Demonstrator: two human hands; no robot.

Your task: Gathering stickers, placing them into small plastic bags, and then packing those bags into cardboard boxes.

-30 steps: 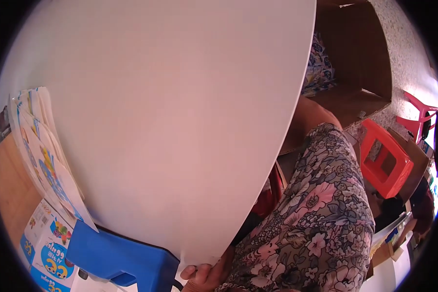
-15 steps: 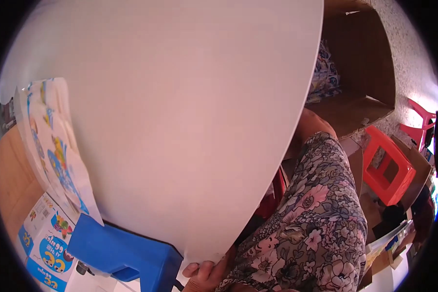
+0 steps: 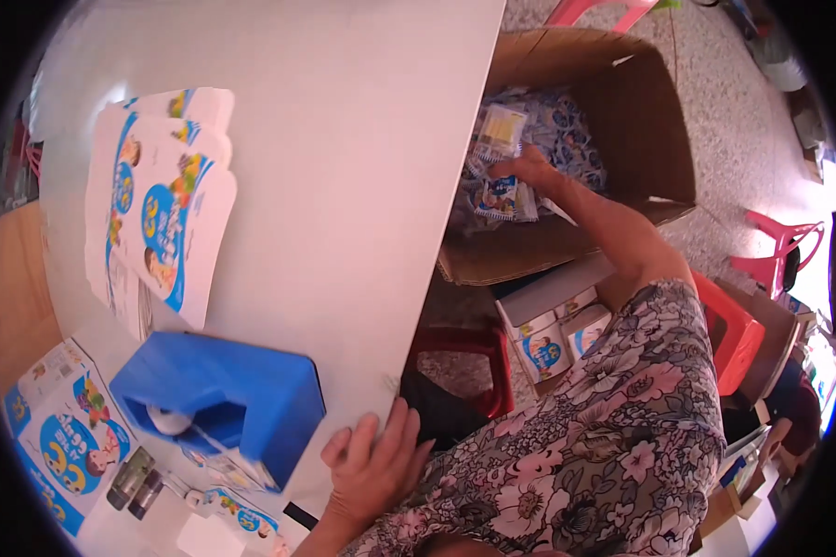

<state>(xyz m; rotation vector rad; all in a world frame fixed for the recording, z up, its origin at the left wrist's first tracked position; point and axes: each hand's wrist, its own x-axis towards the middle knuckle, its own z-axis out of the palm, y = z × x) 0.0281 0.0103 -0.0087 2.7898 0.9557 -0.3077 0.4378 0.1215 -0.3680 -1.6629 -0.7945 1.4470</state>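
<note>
My right hand (image 3: 528, 169) reaches down into a big cardboard box (image 3: 646, 139), its fingers closed around small clear-and-blue printed packets (image 3: 499, 195). Under and around it lies a heap of similar packets (image 3: 567, 139). One packet with a yellowish content (image 3: 502, 128) lies just beyond my fingers. My left hand (image 3: 372, 464) rests on the near edge of the white table (image 3: 344, 186), fingers spread and holding nothing. Close to its left stands a blue box-shaped holder (image 3: 241, 381) with a cut-out opening; its inside is partly hidden.
Flat printed cartons (image 3: 181, 213) lie stacked on the table. At lower left are a printed carton (image 3: 70, 436) and small dark bottle-like items (image 3: 135, 483). Below the table edge stand a dark red stool (image 3: 502, 371) and an open box of small cartons (image 3: 543, 348). A red stool (image 3: 729, 339) stands at right.
The view has shifted, showing less tabletop and more of the box. My right hand, hidden behind the table edge before, now shows among the packets. My left hand stays at the table edge.
</note>
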